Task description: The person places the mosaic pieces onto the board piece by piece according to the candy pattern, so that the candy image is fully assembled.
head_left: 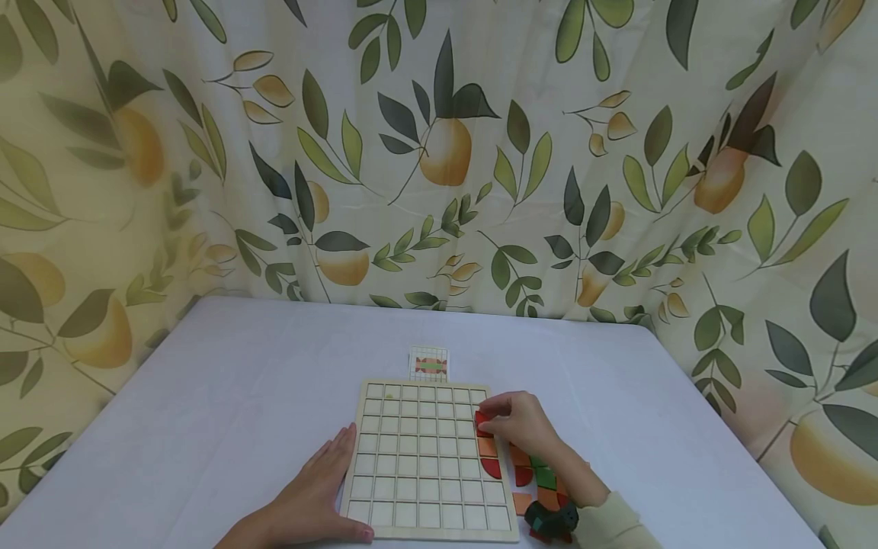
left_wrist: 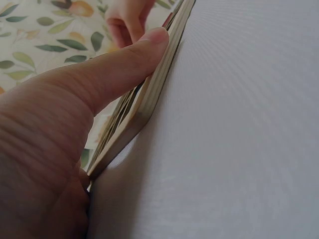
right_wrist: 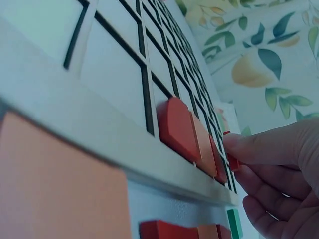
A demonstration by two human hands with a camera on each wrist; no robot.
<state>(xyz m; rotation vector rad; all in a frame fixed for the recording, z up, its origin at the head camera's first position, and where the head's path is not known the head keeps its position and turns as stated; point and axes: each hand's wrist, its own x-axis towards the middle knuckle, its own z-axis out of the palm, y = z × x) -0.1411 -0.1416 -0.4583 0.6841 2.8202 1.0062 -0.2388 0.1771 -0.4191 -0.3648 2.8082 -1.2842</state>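
A wooden grid board (head_left: 405, 535) with square cells lies on the table. My left hand (head_left: 317, 488) rests against its left side, fingers straight along the edge and thumb (left_wrist: 144, 47) on the near rim. At the rightmost column my right hand (head_left: 524, 421) pinches a small red piece (right_wrist: 233, 158) between thumb and fingers, just over the cells. Nearer in that column sit a red piece (right_wrist: 218, 160), an orange square (head_left: 488, 447) and a rounded red piece (head_left: 491, 468). The right fingers partly cover the piece they pinch.
Loose red, orange and green pieces (head_left: 546, 478) lie right of the board, partly under the right forearm. Behind the board a small pattern card (head_left: 430, 364) lies flat. A leaf-and-fruit print curtain (head_left: 439, 191) hangs beyond the white-covered table (head_left: 274, 381).
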